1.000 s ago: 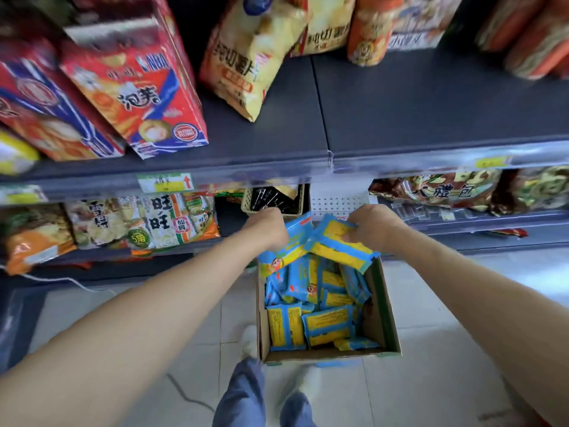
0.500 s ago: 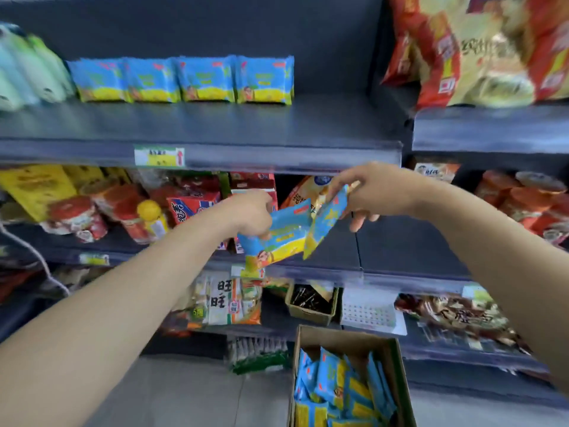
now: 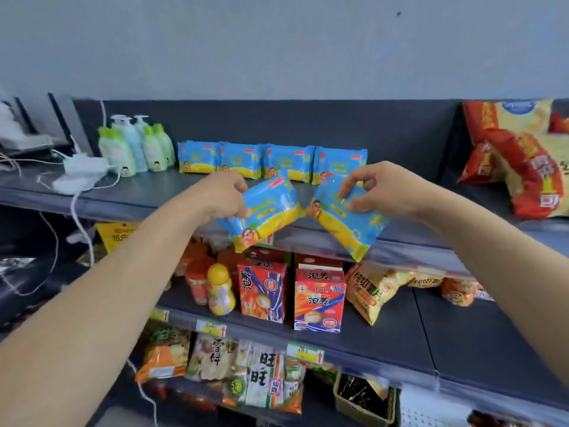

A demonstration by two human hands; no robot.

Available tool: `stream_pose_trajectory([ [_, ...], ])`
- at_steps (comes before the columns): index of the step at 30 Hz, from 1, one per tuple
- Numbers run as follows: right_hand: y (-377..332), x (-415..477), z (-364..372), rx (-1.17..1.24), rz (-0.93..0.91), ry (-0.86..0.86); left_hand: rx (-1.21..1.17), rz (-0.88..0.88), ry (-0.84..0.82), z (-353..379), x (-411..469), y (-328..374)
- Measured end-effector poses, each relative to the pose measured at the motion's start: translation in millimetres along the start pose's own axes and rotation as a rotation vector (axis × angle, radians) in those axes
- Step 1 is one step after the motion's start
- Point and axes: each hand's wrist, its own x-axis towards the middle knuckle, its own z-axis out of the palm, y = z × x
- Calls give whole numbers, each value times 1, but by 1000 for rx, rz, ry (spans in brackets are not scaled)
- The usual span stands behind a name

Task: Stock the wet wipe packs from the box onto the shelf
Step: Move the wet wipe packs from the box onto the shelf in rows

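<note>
Left hand (image 3: 221, 195) and right hand (image 3: 380, 192) each grip a wet wipe pack (image 3: 264, 215) at frame centre, bare top shelf (image 3: 160, 192) before the stocked row (image 3: 272, 161)

Two blue-yellow wet wipe packs (image 3: 264, 211) (image 3: 348, 221) held tilted (corners nearly touching), four shelved packs (image 3: 272, 163) upright behind

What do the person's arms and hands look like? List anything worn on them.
Both arms are bare to the frame edge: no sleeves in view. The left hand and right hand wear no gloves, and no watch, ring or band shows on wrists or fingers.
</note>
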Motion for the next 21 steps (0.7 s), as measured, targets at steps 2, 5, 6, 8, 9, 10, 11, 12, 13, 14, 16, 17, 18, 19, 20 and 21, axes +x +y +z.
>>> stream_pose_trajectory([
  [2,-12,29,5,13,-30,74,-29,-5,101,-21,23,-20],
  [5,-29,78,18,-43,-60,170,-41,2,263,-52,63,-50],
  [6,-35,94,24,-75,-63,196,-49,1,308,-61,77,-61],
  [8,-44,128,35,-119,-62,237,-42,-2,370,-77,105,-80],
  [9,-49,142,40,-138,-61,248,-23,-8,390,-83,116,-87],
  [10,-53,157,45,-156,-59,253,-2,-11,404,-88,128,-96],
  [11,-58,173,52,-171,-58,253,17,-15,412,-94,141,-106],
  [12,-62,188,59,-182,-58,252,37,-17,417,-98,154,-117],
  [13,-66,202,66,-186,-55,248,62,-17,413,-102,167,-127],
  [14,-69,216,74,-187,-51,244,85,-15,398,-104,180,-138],
  [16,-74,241,88,-192,-47,235,121,-12,348,-107,204,-157],
  [17,-76,252,96,-194,-44,230,135,-10,321,-106,215,-164],
  [18,-78,263,102,-197,-41,222,142,-8,296,-106,225,-172],
  [19,-80,273,109,-197,-35,211,144,-1,272,-105,235,-178],
  [20,-81,282,115,-196,-26,199,141,10,249,-104,246,-184],
  [21,-82,290,121,-198,-17,183,140,23,229,-103,255,-188],
])
